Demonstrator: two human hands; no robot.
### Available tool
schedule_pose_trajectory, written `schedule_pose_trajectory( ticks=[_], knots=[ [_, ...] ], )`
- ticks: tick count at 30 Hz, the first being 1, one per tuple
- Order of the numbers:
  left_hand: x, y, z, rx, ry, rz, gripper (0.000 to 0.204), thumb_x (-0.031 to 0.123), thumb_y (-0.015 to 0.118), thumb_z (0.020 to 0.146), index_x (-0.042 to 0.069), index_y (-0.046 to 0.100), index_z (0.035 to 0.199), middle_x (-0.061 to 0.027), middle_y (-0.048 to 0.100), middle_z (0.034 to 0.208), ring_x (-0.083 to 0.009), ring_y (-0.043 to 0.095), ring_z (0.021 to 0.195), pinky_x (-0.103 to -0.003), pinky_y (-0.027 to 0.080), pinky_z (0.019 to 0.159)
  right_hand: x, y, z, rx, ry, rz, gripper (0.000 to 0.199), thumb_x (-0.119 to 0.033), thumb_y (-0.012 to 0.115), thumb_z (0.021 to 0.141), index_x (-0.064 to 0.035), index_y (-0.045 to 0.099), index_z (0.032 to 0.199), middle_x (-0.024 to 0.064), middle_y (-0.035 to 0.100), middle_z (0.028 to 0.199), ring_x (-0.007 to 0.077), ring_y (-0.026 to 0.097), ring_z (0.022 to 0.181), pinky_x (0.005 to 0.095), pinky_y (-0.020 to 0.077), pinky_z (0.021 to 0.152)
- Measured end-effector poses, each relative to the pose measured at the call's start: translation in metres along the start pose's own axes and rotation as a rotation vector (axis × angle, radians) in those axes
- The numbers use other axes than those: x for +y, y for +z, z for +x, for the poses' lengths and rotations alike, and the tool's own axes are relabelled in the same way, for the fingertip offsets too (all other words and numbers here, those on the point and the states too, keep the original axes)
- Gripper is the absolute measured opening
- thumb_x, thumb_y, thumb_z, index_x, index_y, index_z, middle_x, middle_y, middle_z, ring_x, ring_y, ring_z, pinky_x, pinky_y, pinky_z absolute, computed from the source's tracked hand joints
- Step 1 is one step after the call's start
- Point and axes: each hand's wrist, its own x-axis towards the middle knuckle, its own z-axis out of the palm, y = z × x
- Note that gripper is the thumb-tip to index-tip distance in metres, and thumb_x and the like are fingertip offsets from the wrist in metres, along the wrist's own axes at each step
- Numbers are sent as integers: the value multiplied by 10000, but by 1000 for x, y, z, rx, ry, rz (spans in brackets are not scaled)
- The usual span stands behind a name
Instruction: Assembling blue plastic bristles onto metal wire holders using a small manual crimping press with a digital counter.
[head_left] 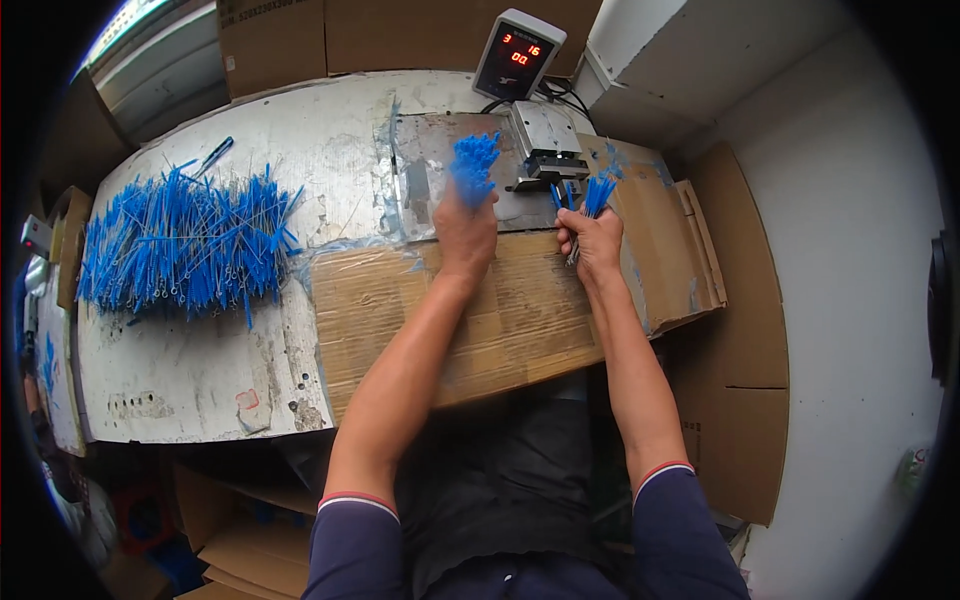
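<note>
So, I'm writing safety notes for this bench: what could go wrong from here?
The left hand grips a thick blue bunch that spreads at the top, so pieces might slip out.
The right hand, holding a smaller blue bunch, is close to the metal fixture; fingertips or pieces could catch on it.
The blue pile lies crisscrossed, so pieces might snag on each other when lifted.

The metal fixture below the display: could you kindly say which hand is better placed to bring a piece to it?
The right hand, I would judge: it is just below the metal fixture, with a few blue pieces held apart near it. The left hand is farther off, gripping a blue bundle.
</note>
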Motion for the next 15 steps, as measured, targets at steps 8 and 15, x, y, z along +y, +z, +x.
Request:
schedule_pose_trajectory(
  ticks=[8, 15],
  knots=[
    [-2, 2, -1, -48, 30, 129, 195, -11, 637, 915, 40, 666, 1101, -57, 700, 807, -140, 675, 752, -295, 525, 704, 7, 10, 12, 83, -54, -21, 198, 32, 697, 776, -46, 524, 831, 57, 620, 659, 108, 577, 468, 244, 413, 364],
    [0, 2, -1, -54, 70, 162, 208, -29, 641, 900, 47, 653, 1094, -68, 717, 838, -169, 710, 783, -319, 539, 712, 5, 11, 10, 88, -62, -35, 167, 28, 694, 769, -37, 553, 828, 52, 609, 642, 108, 567, 457, 251, 412, 365]
  ],
)
